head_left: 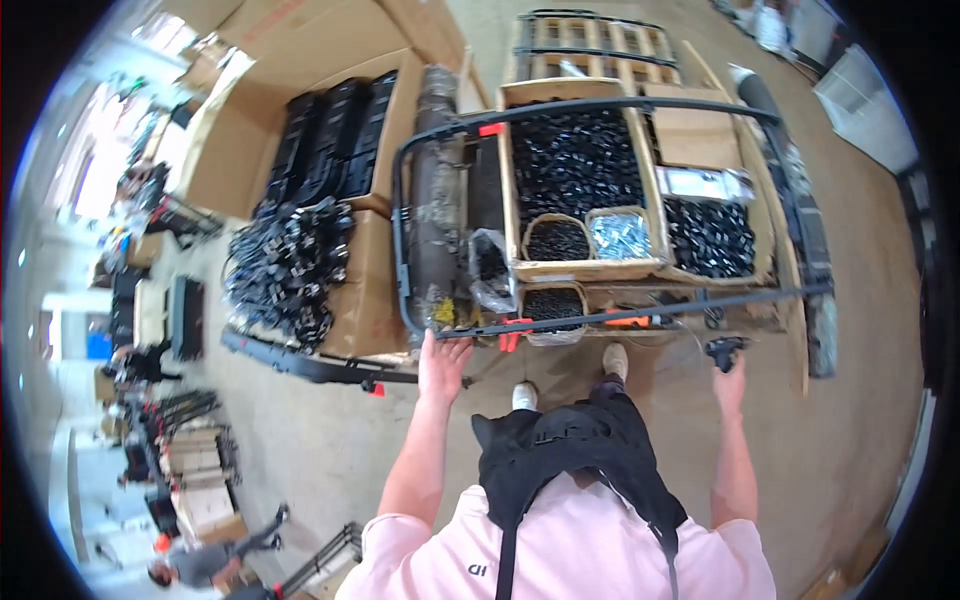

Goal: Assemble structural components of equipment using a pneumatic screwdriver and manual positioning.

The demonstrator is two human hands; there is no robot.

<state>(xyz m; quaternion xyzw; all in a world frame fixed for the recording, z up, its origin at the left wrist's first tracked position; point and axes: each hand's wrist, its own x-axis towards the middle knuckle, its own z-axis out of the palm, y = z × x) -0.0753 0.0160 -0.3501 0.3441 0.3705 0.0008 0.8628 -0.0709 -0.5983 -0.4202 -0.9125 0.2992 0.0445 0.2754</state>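
Note:
A long black tubular frame (600, 104) with rounded corners lies across the work stand and its boxes. At its near left corner my left hand (443, 370) holds the bar, palm up, with the fingertips partly hidden by it. My right hand (731, 380) is closed around a black cordless drill (724, 350), low at the right beside the stand's near edge. Red clips (515, 335) show along the near bar, close to my left hand. An orange-handled tool (630, 318) lies on the stand's near ledge.
A wooden box (507, 180) holds many black clips, plus small baskets of black parts and silver hardware (619, 236). To the left stand a cardboard box (235, 150) of long black parts and a heap of black clips (285, 270). A pallet (600, 40) lies beyond.

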